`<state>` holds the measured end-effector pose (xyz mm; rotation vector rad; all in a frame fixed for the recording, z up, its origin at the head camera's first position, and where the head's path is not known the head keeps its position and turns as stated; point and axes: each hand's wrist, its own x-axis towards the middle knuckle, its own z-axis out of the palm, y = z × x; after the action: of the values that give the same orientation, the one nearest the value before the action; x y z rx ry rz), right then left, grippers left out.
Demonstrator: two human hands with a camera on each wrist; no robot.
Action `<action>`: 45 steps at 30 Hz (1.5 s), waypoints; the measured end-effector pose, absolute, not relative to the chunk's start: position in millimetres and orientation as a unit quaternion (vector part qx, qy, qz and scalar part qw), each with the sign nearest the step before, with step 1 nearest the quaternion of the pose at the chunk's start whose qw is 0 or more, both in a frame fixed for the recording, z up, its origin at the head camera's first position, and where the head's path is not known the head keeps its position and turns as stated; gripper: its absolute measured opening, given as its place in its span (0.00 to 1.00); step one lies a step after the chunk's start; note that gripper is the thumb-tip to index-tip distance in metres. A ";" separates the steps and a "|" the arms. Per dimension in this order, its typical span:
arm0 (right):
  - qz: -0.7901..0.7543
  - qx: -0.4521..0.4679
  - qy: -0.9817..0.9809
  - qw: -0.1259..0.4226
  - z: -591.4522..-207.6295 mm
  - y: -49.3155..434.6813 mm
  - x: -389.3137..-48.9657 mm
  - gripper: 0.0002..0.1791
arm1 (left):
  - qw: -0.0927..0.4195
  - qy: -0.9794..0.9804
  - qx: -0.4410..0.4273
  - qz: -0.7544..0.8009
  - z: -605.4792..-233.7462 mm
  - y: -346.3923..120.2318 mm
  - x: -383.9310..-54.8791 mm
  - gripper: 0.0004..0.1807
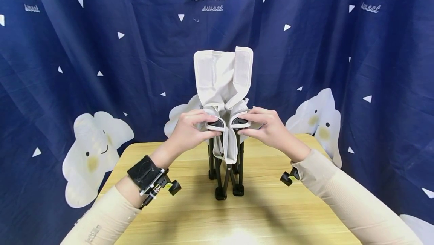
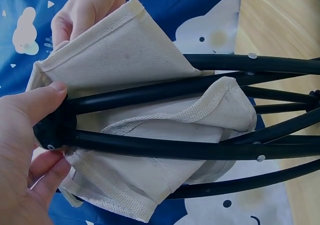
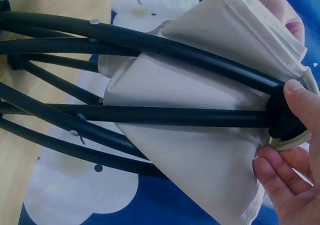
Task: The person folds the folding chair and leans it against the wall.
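Note:
A folded camping chair stands upright on the table, with an off-white fabric seat (image 1: 236, 145) bunched between black tube legs (image 1: 226, 179) and a fabric backrest (image 1: 222, 75) rising above. My left hand (image 1: 191, 126) pinches the left front corner, where a black plastic fitting (image 1: 216, 123) sits in a fabric pocket. On the opposite side, my right hand (image 1: 266, 126) grips the matching corner fitting (image 1: 240, 121) between thumb and fingers. The left wrist view shows the thumb (image 2: 47, 102) on top of the corner. Fabric folds (image 3: 180, 85) hang among the crossed tubes in the right wrist view.
The wooden table (image 1: 176, 196) extends under the chair's black feet (image 1: 221, 193). A dark blue curtain (image 1: 152, 49) with clouds and small triangles hangs behind. A camera on a black strap (image 1: 144, 173) is worn on the left wrist, and another camera (image 1: 289, 176) on the right.

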<state>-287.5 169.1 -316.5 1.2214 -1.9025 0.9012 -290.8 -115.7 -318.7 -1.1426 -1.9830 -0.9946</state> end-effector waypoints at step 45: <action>0.320 0.444 -0.759 0.352 -314.9 167.9 -281.2 0.23 | 0.321 -0.720 -0.454 -0.415 -323.1 -106.3 -289.1 0.19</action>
<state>-281.2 167.9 -314.9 1.1505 -1.9653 0.8276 -289.1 -106.3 -323.1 -1.1913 -1.8919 -1.0910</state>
